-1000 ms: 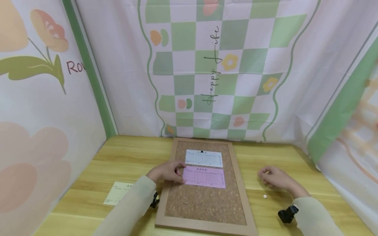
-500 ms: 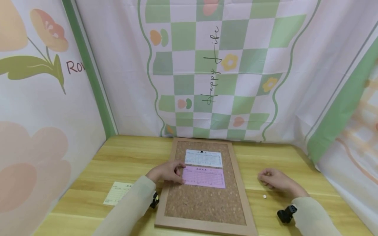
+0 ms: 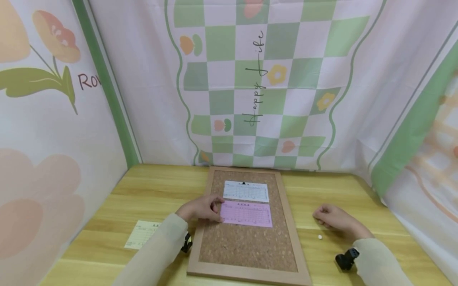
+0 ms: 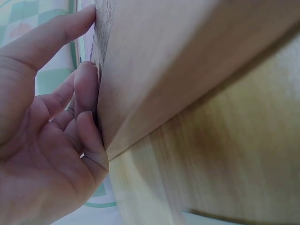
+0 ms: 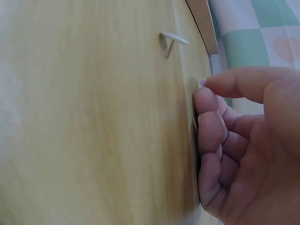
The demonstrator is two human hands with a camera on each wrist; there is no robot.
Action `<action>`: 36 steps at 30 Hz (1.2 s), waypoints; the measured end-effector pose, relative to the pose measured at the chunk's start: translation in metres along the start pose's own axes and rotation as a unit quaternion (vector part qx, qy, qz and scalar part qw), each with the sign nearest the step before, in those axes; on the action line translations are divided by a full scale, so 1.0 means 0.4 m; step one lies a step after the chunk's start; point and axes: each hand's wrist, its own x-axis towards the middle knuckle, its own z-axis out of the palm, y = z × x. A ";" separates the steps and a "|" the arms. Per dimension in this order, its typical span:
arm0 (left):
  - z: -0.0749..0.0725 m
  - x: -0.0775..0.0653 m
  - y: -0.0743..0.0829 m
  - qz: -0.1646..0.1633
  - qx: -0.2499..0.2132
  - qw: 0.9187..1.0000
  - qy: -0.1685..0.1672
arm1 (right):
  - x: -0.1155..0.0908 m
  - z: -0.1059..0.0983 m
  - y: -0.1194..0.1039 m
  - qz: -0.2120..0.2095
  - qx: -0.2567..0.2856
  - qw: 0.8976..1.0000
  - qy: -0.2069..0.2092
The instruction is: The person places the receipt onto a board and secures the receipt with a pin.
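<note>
A pink printed slip [image 3: 246, 214] lies on a framed cork board [image 3: 250, 250], just below a white printed slip [image 3: 247, 192] with a small black piece at its top edge. My left hand [image 3: 204, 208] touches the pink slip's left edge, thumb near the lower corner and index finger near the upper one. In the left wrist view, the other fingers of my left hand [image 4: 56, 126] bend against the board's frame. My right hand [image 3: 330, 216] rests on the table with fingers loosely curled, holding nothing visible. A white-headed thumbtack [image 5: 174, 38] lies near it, its pin showing.
A yellow printed slip [image 3: 141, 234] lies on the wooden table [image 3: 114, 206] left of the board, partly hidden by my left sleeve. A patterned curtain [image 3: 247, 99] hangs behind the table's far edge, and the board reaches almost up to it.
</note>
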 end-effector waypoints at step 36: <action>0.002 -0.011 0.016 -0.009 -0.008 1.000 0.003 | 0.009 0.001 -0.031 0.003 0.012 0.999 0.047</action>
